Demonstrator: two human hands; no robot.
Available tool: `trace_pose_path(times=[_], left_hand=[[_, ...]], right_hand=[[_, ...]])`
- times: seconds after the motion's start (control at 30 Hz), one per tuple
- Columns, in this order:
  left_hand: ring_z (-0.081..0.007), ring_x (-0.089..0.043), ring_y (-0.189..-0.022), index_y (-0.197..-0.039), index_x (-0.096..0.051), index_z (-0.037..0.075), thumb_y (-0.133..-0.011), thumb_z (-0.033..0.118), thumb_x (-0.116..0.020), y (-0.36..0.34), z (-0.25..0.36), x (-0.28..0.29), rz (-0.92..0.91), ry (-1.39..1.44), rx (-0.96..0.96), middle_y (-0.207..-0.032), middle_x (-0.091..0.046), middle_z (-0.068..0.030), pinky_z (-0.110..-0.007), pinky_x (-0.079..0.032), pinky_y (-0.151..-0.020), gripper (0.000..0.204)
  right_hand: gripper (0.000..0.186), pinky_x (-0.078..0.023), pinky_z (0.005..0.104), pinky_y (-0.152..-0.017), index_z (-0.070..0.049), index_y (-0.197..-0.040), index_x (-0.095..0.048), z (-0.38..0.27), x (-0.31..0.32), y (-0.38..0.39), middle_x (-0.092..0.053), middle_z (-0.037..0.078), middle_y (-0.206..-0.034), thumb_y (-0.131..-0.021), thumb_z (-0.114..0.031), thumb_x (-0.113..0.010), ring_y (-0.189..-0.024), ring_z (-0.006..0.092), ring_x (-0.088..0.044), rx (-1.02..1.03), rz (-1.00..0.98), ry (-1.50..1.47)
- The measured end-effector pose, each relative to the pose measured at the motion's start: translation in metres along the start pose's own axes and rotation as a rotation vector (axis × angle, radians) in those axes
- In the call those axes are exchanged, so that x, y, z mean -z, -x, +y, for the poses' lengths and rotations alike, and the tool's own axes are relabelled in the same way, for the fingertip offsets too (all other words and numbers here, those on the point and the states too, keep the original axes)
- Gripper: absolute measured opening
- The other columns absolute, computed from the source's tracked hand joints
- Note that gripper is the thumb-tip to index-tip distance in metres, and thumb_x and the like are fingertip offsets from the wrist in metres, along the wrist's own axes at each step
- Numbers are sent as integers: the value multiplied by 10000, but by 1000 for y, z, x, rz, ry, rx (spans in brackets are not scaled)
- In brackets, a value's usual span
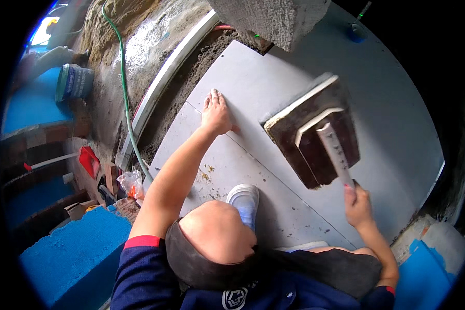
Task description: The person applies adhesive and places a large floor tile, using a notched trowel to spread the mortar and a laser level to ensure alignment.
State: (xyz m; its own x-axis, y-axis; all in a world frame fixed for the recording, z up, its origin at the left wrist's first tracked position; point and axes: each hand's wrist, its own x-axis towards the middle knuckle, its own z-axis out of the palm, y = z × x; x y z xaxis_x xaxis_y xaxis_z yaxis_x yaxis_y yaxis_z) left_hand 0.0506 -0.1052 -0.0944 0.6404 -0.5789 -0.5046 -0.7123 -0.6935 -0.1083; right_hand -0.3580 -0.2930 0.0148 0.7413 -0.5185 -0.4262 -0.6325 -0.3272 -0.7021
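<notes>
Knee point(214, 232) foremost; right fingers point(351, 195) grip a flat-faced tool point(318, 142) (left fingers point(215, 99) extended on tiles point(243, 77)).

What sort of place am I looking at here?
Probably a building site or a room under renovation: large grey tiles lie beside a strip of rough, bare mortar or soil, and the person's right hand holds a broad flat tool by its handle.
</notes>
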Motion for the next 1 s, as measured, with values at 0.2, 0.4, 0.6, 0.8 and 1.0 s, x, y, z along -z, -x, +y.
trace_pose_path(times=[0.2,0.4,0.6,0.8,1.0], left_hand=[[-391,-133,-1507,-1507,-150,-129,-596,495,-894,-11,3,-23,23,-19,0,-1596,-122,-312,-427,-124,-1235,1331],[-390,-144,-1504,-1505,-151,-130,-585,495,-900,-2,-5,-2,17,24,13,-1593,-128,-314,-424,-130,-1234,1342],[-387,-115,-1510,-1507,-162,-123,-634,525,-863,-19,-8,-15,69,6,21,-1600,-121,-300,-449,-117,-1233,1293],[-421,-221,-1467,-1474,-348,-36,-917,411,-653,38,59,-47,394,555,-494,-1562,-268,-269,-510,-216,-1196,777],[-229,-678,-967,-1115,-708,17,-1013,491,-502,53,115,-45,-675,1342,-508,-1092,-709,-136,-369,-528,-889,527]], right_hand=[[573,-454,460,-609,16,-842,-592,-16,-17,-61,-609,236,-700,-1013,-512,-447,-635,397,-596,-254,-203,56],[429,-467,445,-613,11,-839,-606,-15,35,8,-595,205,-666,-1017,-362,-490,-619,334,-620,-57,-27,39],[640,-470,504,-708,41,-817,-608,40,-42,-64,-630,293,-794,-1006,-545,-433,-807,496,-602,-193,-21,206],[751,-467,479,-693,66,-774,-586,66,-43,-50,-616,252,-709,-990,-625,-390,-732,415,-626,-382,101,30],[734,-391,381,-459,-47,-644,-484,137,-2,-13,-471,70,-520,-972,-691,-355,-464,207,-522,-601,58,-166]])
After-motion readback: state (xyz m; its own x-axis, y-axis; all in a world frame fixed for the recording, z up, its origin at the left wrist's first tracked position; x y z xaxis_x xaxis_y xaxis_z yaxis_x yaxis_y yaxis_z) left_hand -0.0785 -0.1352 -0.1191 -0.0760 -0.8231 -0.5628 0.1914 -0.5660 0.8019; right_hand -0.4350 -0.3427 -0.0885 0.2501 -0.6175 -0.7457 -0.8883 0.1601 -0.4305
